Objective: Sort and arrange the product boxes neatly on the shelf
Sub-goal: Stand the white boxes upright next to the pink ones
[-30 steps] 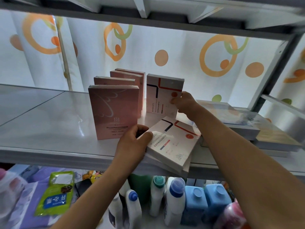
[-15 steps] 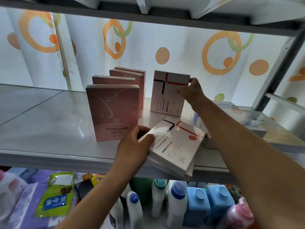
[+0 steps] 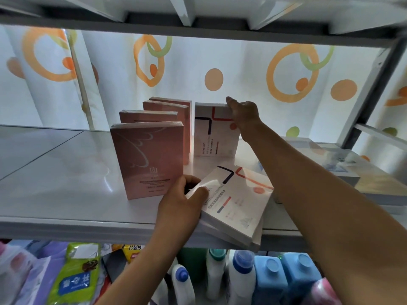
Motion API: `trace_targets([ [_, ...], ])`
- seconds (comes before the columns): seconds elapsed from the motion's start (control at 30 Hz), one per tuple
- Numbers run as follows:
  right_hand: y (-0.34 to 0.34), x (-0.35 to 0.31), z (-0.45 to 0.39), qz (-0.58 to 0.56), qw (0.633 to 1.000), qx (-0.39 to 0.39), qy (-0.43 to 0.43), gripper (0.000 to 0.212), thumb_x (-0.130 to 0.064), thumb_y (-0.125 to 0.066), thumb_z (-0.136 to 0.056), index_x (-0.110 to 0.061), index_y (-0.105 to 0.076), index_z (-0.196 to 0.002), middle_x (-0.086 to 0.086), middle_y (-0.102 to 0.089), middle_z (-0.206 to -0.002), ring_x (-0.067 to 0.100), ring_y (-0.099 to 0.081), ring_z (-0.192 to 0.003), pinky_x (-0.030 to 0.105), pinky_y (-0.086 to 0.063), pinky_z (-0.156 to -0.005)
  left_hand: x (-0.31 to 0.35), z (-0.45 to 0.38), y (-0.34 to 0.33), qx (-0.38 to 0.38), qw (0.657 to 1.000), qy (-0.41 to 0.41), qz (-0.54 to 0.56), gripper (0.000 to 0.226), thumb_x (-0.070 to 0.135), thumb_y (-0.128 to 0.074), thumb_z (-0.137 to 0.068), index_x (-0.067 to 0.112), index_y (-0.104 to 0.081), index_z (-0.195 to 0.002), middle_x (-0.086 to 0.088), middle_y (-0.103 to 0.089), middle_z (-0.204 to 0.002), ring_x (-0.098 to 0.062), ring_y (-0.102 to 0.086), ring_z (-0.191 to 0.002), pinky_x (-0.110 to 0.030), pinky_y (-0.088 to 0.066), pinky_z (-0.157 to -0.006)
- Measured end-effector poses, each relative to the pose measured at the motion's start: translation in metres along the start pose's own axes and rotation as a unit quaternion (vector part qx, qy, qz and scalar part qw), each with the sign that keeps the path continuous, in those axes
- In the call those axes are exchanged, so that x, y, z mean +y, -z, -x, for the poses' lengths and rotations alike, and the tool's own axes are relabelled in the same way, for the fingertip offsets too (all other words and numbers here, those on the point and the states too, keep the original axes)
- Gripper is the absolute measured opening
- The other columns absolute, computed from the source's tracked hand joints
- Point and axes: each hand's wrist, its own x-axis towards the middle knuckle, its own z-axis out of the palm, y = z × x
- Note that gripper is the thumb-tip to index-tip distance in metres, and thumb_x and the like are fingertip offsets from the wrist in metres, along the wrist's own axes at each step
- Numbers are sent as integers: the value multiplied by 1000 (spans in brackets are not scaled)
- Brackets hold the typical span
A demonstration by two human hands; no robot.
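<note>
The step in hand looks like building a second row: the right hand [image 3: 243,113] reaches to the back of the shelf [image 3: 66,172] and grips the top right corner of an upright white box [image 3: 214,133], fingers curled over its top edge, as if to square it beside the pink ones. The four pink boxes [image 3: 149,164] stand upright in a file running from near the front edge toward the back, the white one just to the right of the rearmost pair. The left hand [image 3: 182,205] is clamped on the left edge of a small stack of white boxes [image 3: 237,201], thumb on top and fingers underneath; the stack is tilted and juts out over the shelf's front edge. Next, I judge, the right hand must let go of the standing box without tipping it, then the top box of the stack has to be stood up in front of it, faces in line. At the right end of the shelf lie flat boxes [image 3: 352,172], blurred. Behind hangs a white curtain [image 3: 220,69] with orange and green rings; below the shelf stand capped bottles [image 3: 271,280] and a green packet [image 3: 74,280].
</note>
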Motion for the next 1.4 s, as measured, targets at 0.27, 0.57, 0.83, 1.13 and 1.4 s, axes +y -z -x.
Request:
trace_targets([
  [0.27, 33, -3, -13, 50, 998, 40, 3, 19, -25, -62, -90, -10, -55, -80, 6, -54, -70, 26, -57, -62, 31, -47, -48, -1, 0, -1, -2, 1000, -2, -3, 6, 37, -54, -91, 37, -56, -97, 15, -68, -87, -4, -67, -72, -18, -48, -55],
  [0.57, 22, 13, -24, 8, 995, 94, 44, 16, -22, -64, -82, -17, -54, -71, 1, -56, -68, 24, -55, -66, 27, -43, -48, -3, -1, -1, -4, 1000, 2, 23, 9, 35, -55, -91, 35, -58, -99, 13, -68, -87, -2, -65, -64, -14, -44, -50],
  [0.83, 27, 12, -22, 60, 993, 76, 67, 23, -29, -61, -87, -14, -54, -71, 2, -55, -68, 26, -57, -62, 25, -45, -44, -5, -1, 0, -7, 1000, -3, 1, 8, 38, -55, -91, 38, -56, -99, 17, -67, -87, 2, -67, -70, -16, -47, -54],
  [1.13, 37, 2, -18, 118, 981, 102, 117, 42, -32, -52, -97, -11, -42, -62, 0, -39, -60, 14, -40, -55, 17, -37, -49, -4, 1, 1, -15, 1000, -3, 7, 8, 37, -55, -92, 36, -56, -99, 16, -68, -87, 7, -66, -69, -12, -46, -51],
  [1.4, 43, -2, -17, 252, 946, 85, 188, 46, -33, -48, -98, -9, -41, -60, 1, -41, -56, 11, -41, -52, 25, -32, -55, -2, 2, 0, -4, 1000, -9, -7, 7, 35, -54, -92, 37, -56, -99, 16, -68, -86, 1, -67, -68, -13, -45, -52],
])
